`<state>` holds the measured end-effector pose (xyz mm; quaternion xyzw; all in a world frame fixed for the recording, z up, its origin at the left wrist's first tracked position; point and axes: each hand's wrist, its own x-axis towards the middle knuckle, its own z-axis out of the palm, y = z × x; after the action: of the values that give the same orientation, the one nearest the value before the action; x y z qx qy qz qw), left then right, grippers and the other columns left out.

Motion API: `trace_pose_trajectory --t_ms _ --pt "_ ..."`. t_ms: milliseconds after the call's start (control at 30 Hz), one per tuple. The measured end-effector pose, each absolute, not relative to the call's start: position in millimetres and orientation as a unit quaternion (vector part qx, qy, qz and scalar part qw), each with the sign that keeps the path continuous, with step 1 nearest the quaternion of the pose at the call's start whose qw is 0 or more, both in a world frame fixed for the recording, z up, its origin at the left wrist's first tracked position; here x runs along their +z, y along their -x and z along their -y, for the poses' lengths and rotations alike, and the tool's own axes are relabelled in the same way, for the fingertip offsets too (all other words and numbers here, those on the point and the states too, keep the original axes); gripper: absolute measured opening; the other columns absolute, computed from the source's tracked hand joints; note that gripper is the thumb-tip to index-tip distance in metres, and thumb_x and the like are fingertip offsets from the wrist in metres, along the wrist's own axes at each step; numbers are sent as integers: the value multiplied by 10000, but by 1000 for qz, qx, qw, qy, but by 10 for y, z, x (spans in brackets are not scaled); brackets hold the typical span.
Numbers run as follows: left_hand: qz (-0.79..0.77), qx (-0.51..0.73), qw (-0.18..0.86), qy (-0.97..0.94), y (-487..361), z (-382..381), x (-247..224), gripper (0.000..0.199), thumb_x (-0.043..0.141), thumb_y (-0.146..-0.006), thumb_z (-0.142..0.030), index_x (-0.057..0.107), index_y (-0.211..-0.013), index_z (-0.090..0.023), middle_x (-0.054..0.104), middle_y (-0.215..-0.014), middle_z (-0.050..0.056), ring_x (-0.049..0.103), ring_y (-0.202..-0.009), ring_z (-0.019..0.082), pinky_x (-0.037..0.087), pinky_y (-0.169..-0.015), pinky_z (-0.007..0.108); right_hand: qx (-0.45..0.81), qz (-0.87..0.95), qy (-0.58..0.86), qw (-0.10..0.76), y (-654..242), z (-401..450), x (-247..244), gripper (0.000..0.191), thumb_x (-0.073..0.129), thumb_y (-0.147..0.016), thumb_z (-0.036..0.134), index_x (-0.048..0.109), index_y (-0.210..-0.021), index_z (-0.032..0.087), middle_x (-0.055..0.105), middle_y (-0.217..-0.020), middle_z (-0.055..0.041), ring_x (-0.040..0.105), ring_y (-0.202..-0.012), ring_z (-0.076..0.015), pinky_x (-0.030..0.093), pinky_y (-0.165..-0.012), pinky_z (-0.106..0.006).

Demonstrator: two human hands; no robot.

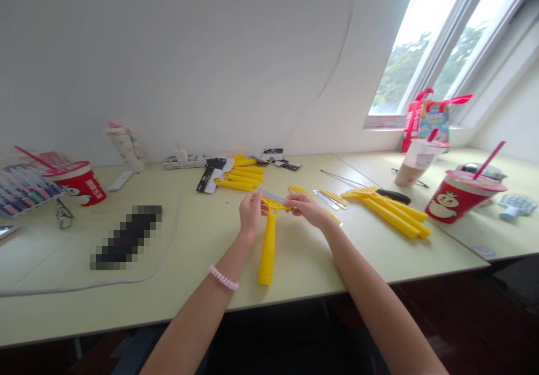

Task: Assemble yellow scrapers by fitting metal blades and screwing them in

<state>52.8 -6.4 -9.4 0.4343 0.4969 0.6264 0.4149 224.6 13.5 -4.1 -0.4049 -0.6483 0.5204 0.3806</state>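
The left hand [251, 215], a pink coil band [223, 278] on its wrist, and the right hand [305, 209] both grip the head of a yellow plastic scraper [268, 251], its metal blade [272, 196] facing away and its handle pointing back over the table [197, 240]. A pile of yellow scrapers [240, 175] lies ahead, and another bunch [389, 212] lies to the right.

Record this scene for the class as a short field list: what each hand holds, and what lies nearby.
Left hand: holds the metal blade end of a yellow plastic scraper
Right hand: holds the scraper's yellow head
Left wrist: pink coil bracelet
Nearby: pile of yellow scrapers, more beside black-and-white cards
Surface: pale green table
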Motion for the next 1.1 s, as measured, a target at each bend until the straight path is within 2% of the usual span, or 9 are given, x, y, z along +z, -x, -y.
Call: trace_pose_trajectory --t_ms 300,533,800,900,1000,1100 --pt "-495 575 505 -411 -494 49 -50 159 480 -735 -270 575 -719 -143 639 -625 37 619 -520 151 500 -499 252 526 655 403 363 -2238 -97 0 181 605 -690 343 556 -642 176 474 -572 37 381 -510 -75 253 -502 -237" --pt "-493 581 505 -406 -495 34 -61 150 477 -740 -231 587 -692 -141 648 -637 48 631 -563 162 511 -532 266 518 653 419 361 -2242 -130 -45 178 593 -691 349 563 -663 176 477 -590 34 384 -517 -77 257 -499 -234" --pt "-489 584 503 -408 -481 13 -100 144 491 -749 -229 590 -708 -133 664 -661 57 651 -586 182 531 -577 309 462 684 443 350 -2236 -88 18 299 551 -723 460 620 -734 169 547 -674 -12 457 -579 -106 361 -549 -247" --pt "-488 588 502 -405 -475 1 -122 138 498 -744 -225 586 -703 -126 666 -665 63 653 -586 179 533 -573 302 359 681 504 392 -2332 -147 10 311 505 -756 467 639 -752 186 604 -748 -42 521 -659 -155 403 -616 -288" --pt "-488 588 502 -405 -470 -1 -134 139 504 -739 -227 584 -693 -123 672 -672 69 654 -589 173 536 -571 293 159 639 615 433 -2572 -279 -79 245 475 -771 339 664 -826 194 648 -877 -78 554 -810 -214 412 -747 -345" --pt "-490 587 501 -404 -470 3 -133 136 510 -735 -228 584 -688 -124 672 -660 64 652 -579 168 534 -557 282 6 593 713 374 -2895 -399 -203 328 431 -755 205 661 -986 163 636 -1042 -129 496 -1025 -276 360 -872 -417"
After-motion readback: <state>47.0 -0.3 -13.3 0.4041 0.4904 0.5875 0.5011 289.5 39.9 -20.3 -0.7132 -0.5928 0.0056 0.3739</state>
